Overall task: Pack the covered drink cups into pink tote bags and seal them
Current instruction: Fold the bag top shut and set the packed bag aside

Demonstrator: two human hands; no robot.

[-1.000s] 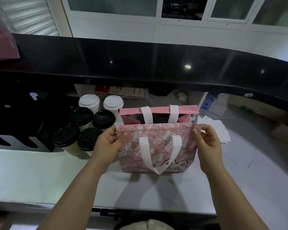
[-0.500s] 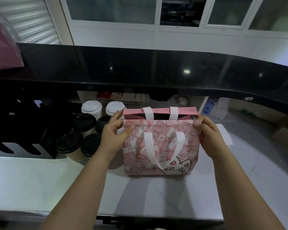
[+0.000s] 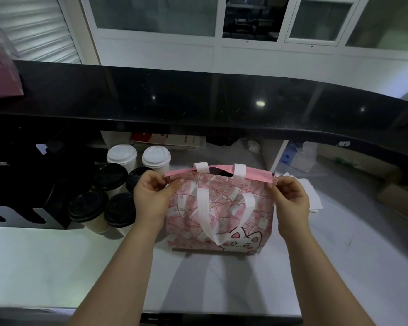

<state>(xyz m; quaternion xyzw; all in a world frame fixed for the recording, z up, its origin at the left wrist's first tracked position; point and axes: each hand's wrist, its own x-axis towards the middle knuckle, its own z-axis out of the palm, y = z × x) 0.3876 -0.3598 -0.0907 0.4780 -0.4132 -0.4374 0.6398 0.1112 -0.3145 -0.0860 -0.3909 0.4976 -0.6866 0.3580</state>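
A pink tote bag (image 3: pixel 222 208) with a cat print and white handles stands upright on the white counter (image 3: pixel 57 267). My left hand (image 3: pixel 152 196) pinches the bag's top left corner. At the top right corner my right hand (image 3: pixel 290 198) pinches the rim the same way. The two top edges lie almost together, with a narrow dark gap between them near the far handle. What is inside the bag is hidden. Several covered cups stand to the left: two with white lids (image 3: pixel 138 156) at the back and several with black lids (image 3: pixel 99 201) in front.
A black raised bar top (image 3: pixel 222 109) runs across above the counter. A black holder (image 3: pixel 21 191) stands at the far left. White papers (image 3: pixel 309 194) lie right of the bag, with boxes and a cardboard box (image 3: pixel 398 201) further right. A pink bag (image 3: pixel 0 74) sits top left.
Both hands slid up to the bag's top corners and drew the near rim toward the far rim, so the wide opening has narrowed to a slit.
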